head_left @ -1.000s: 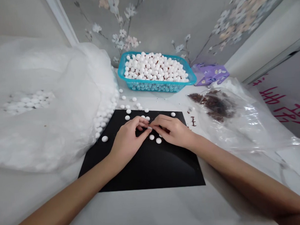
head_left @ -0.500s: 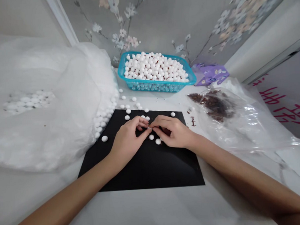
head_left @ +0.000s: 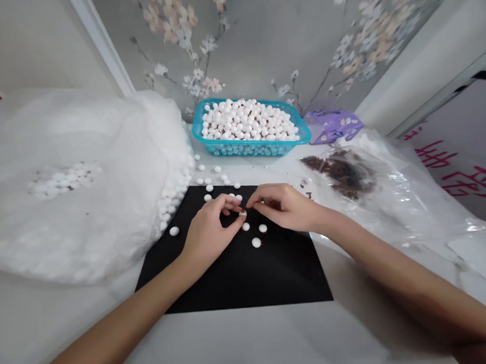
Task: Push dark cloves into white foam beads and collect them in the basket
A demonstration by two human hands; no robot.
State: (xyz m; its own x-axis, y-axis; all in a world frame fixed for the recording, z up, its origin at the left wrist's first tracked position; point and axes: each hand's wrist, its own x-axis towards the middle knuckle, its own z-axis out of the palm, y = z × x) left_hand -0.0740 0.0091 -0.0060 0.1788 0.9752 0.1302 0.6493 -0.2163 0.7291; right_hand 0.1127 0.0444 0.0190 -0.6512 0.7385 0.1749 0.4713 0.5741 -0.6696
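Note:
Over the black mat [head_left: 247, 284], my left hand [head_left: 210, 226] pinches a small white ball [head_left: 243, 214] between thumb and fingers. A reddish-brown bit shows on top of this ball. My right hand [head_left: 286, 207] hovers just to its right, index finger and thumb slightly apart, with nothing visible between them. Below the fingers lie loose white balls [head_left: 256, 242], several of them close to both hands. Another white ball [head_left: 174, 231] rests alone near the mat's left edge.
A blue basket [head_left: 252, 148] heaped with white balls stands at the back. On the left bulges a large translucent bag [head_left: 108, 220] of white balls. To the right lies a clear bag [head_left: 408, 196] with brown pieces [head_left: 347, 172], behind it a purple packet [head_left: 333, 125].
My right fingers have drawn slightly away from the ball, which now shows in my left hand with a brown bit on it. The view has tilted up a little.

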